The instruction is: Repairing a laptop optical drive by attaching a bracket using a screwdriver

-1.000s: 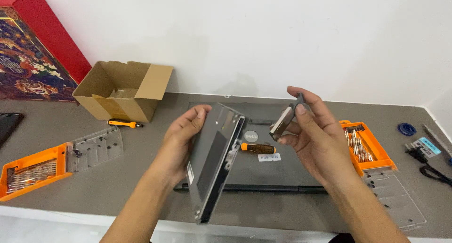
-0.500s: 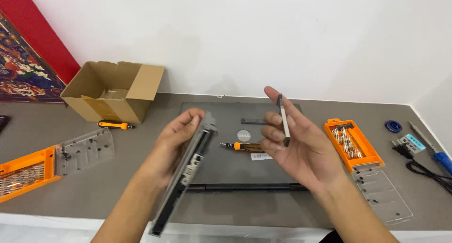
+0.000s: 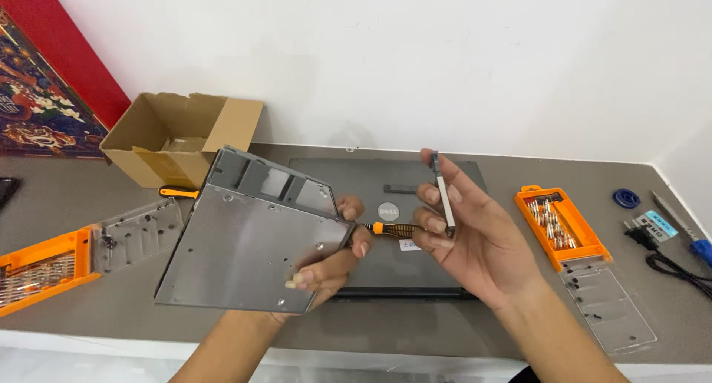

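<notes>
The left hand has its grip closed on a flat grey metal drive caddy, held above the counter. The right hand pinches a thin grey strip upright over the closed dark laptop, where an orange-handled screwdriver lies.
</notes>
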